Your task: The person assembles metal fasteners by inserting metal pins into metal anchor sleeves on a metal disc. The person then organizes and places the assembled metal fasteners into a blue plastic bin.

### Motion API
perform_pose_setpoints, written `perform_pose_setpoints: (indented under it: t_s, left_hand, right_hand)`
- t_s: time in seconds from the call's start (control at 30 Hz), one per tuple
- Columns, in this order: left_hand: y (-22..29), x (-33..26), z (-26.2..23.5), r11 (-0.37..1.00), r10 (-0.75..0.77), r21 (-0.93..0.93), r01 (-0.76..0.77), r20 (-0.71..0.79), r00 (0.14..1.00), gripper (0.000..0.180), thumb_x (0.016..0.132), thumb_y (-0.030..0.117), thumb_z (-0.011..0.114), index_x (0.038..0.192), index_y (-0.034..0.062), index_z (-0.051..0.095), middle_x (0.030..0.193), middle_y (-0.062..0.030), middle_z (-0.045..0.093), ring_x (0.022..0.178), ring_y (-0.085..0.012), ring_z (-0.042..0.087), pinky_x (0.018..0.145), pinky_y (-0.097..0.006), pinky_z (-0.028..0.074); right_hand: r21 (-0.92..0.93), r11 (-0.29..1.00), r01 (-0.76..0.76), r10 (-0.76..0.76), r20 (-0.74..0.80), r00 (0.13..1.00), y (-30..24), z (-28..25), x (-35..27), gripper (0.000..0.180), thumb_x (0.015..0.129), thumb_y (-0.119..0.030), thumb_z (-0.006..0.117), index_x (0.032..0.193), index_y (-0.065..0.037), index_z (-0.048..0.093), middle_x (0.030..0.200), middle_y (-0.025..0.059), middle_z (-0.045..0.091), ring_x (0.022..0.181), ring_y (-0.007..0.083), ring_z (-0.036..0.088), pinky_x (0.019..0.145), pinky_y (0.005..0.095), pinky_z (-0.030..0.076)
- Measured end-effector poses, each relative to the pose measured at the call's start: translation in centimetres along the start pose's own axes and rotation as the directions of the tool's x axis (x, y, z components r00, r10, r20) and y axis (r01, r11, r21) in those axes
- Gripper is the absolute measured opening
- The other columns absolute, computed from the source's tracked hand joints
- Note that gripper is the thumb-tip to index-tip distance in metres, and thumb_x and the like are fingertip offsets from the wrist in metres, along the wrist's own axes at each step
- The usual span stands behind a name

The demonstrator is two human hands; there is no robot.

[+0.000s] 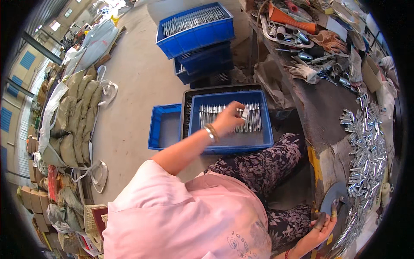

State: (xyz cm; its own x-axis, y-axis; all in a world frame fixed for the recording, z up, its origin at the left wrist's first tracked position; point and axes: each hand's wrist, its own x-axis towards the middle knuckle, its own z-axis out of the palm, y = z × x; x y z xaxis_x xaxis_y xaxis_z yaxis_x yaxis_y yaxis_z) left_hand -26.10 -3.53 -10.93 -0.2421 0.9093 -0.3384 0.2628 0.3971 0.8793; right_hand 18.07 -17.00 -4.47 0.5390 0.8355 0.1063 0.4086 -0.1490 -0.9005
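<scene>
My left hand reaches over a blue tray with its fingers bent. A small whitish, shiny piece shows at the fingertips; I cannot make out what it is. Below the hand, slim metal rods lie side by side in a row. A bracelet circles the left wrist. At the lower right, my right hand is at the workbench edge, thumb and fingers apart, with dark covering or grime on them. The fingers reach the rim of a grey disc; no held thing shows.
A smaller blue bin stands left of the tray. Blue crates with rods are stacked beyond. Loose metal tubes cover the bench's right side. Gloves, tools and an orange cone clutter its far end. Full sacks stand left.
</scene>
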Motion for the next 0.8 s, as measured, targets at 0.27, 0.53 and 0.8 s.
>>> perform_pose_setpoints:
  t_s: [0.27, 0.53, 0.8]
  left_hand:
    - [-11.6, 7.4, -11.5, 0.841, -0.063, 0.482, 0.246, -0.365, 0.929, 0.052, 0.075, 0.019, 0.082, 0.124, 0.004, 0.07, 0.116, -0.0189, 0.074, 0.105, -0.0318, 0.073, 0.093, -0.039, 0.058]
    - [-11.0, 8.4, -10.4, 0.739, -0.226, 0.532, 0.413, -0.383, 0.896, 0.042, 0.079, 0.016, 0.073, 0.12, 0.0052, 0.073, 0.124, -0.0225, 0.073, 0.116, -0.0392, 0.069, 0.103, -0.044, 0.054]
    - [-11.2, 8.2, -10.5, 0.643, 0.027, 0.703, 0.304, -0.417, 0.909, 0.03, 0.092, 0.016, 0.074, 0.12, 0.0072, 0.069, 0.115, -0.0217, 0.074, 0.109, -0.0407, 0.071, 0.093, -0.05, 0.057]
  right_hand:
    - [0.059, 0.998, 0.03, -0.032, 0.023, 0.999, -0.7, 0.3, -0.2, 0.039, 0.109, -0.019, 0.06, 0.145, -0.005, 0.058, 0.088, -0.0035, 0.058, 0.068, 0.0033, 0.044, 0.062, 0.0197, 0.035]
    - [0.106, 0.994, 0.032, -0.033, 0.012, 0.999, -0.7, 0.3, -0.8, 0.038, 0.109, -0.017, 0.059, 0.146, -0.006, 0.058, 0.09, -0.004, 0.059, 0.071, 0.0032, 0.044, 0.064, 0.0187, 0.035]
    - [0.093, 0.995, 0.031, -0.034, 0.034, 0.999, -0.6, 0.5, -0.6, 0.036, 0.109, -0.014, 0.058, 0.145, -0.007, 0.059, 0.095, -0.0025, 0.063, 0.071, 0.0044, 0.044, 0.066, 0.0191, 0.036]
